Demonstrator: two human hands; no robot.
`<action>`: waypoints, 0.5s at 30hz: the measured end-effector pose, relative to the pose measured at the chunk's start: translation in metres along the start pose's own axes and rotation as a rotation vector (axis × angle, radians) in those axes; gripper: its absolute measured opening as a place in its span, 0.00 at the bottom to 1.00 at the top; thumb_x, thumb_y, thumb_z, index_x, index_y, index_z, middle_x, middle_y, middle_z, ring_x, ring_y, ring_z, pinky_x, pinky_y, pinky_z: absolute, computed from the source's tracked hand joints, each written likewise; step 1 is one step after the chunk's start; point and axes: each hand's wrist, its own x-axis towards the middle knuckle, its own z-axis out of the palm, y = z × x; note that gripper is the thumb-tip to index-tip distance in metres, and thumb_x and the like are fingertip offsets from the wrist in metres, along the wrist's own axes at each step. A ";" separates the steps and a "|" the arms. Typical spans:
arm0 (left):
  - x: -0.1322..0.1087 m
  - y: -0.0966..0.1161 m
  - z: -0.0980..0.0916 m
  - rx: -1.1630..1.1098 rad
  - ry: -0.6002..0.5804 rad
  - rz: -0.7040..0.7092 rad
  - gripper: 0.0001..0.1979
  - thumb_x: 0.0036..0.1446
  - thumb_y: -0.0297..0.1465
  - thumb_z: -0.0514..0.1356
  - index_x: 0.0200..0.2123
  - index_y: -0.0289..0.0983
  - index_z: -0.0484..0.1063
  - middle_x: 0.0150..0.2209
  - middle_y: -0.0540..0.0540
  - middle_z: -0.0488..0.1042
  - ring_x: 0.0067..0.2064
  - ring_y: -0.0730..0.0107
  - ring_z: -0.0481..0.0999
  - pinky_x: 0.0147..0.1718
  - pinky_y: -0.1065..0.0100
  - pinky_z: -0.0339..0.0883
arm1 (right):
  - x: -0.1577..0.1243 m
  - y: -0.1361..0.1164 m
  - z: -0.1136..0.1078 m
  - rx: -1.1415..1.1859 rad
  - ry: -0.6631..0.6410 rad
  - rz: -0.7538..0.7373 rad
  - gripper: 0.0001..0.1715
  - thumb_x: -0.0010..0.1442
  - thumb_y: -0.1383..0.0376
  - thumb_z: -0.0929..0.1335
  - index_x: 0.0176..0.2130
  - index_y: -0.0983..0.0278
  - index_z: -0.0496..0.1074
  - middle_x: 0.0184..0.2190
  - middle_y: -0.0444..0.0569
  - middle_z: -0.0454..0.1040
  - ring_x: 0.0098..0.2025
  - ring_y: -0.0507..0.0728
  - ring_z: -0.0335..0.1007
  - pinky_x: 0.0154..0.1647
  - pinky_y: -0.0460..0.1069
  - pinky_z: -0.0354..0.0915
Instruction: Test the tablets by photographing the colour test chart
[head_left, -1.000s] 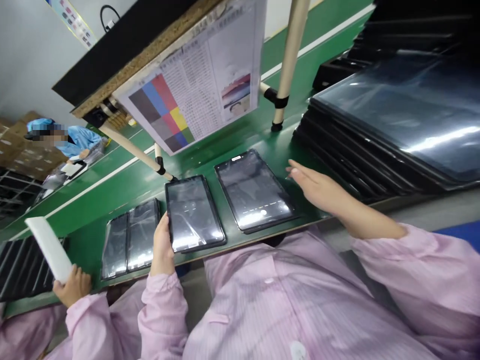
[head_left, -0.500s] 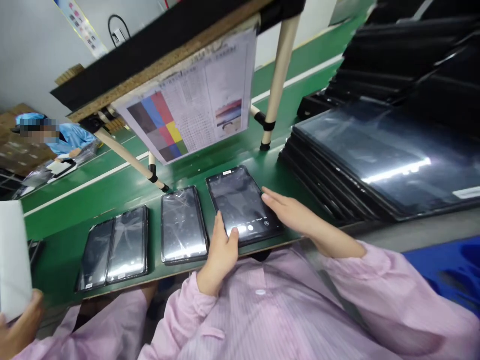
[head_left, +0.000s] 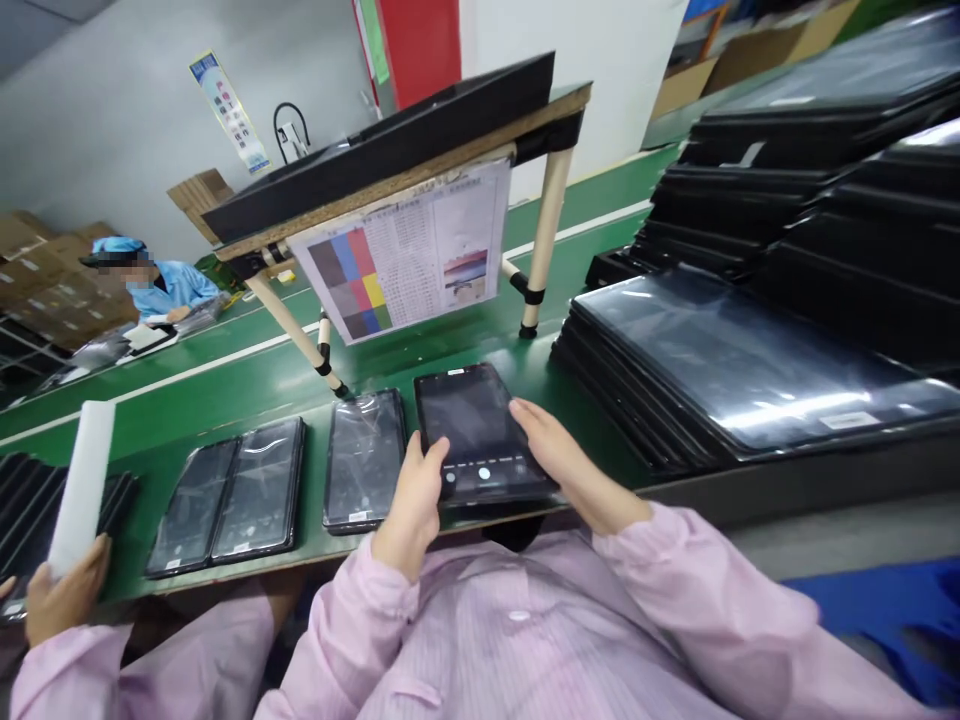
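A dark tablet [head_left: 476, 425] with its screen lit along the lower edge is held between my two hands at the front of the green bench. My left hand [head_left: 412, 495] grips its left lower side, thumb over the screen's edge. At the right edge, my right hand [head_left: 551, 445] holds the tablet with fingers together. Just left of it lies another tablet [head_left: 364, 460] in clear film. Two more film-covered tablets, one [head_left: 259, 490] beside the other [head_left: 191, 510], lie side by side farther left.
Tall stacks of dark panels [head_left: 750, 370] fill the right side. A raised shelf [head_left: 405, 165] with a printed chart [head_left: 405, 255] stands behind the tablets. At left, a co-worker's hand [head_left: 71, 590] holds a white object [head_left: 84, 480]. Another person [head_left: 161, 285] sits beyond.
The view has tilted up, showing more wall and shelf. Both hands still hold the tablet, my left thumb now farther over its screen. The co-worker's white object has moved right and turned narrower.
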 end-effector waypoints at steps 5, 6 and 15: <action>-0.038 -0.007 -0.020 0.323 0.095 0.580 0.43 0.59 0.38 0.65 0.71 0.39 0.48 0.74 0.38 0.50 0.74 0.57 0.51 0.72 0.54 0.46 | -0.038 -0.014 0.011 0.226 0.058 -0.378 0.40 0.63 0.38 0.64 0.63 0.58 0.65 0.66 0.52 0.66 0.69 0.63 0.61 0.72 0.60 0.56; -0.044 -0.005 -0.025 0.401 0.109 0.701 0.44 0.59 0.39 0.64 0.72 0.40 0.46 0.74 0.37 0.50 0.74 0.55 0.52 0.72 0.52 0.47 | -0.041 -0.022 0.013 0.280 0.046 -0.407 0.38 0.64 0.38 0.63 0.62 0.58 0.67 0.65 0.52 0.68 0.68 0.63 0.62 0.71 0.60 0.58; -0.052 0.019 -0.032 0.826 0.400 1.026 0.63 0.48 0.46 0.72 0.74 0.37 0.33 0.71 0.25 0.47 0.73 0.37 0.47 0.69 0.37 0.44 | -0.028 -0.079 0.032 0.501 -0.343 -0.322 0.45 0.53 0.28 0.63 0.47 0.61 0.77 0.45 0.53 0.82 0.62 0.67 0.71 0.58 0.61 0.73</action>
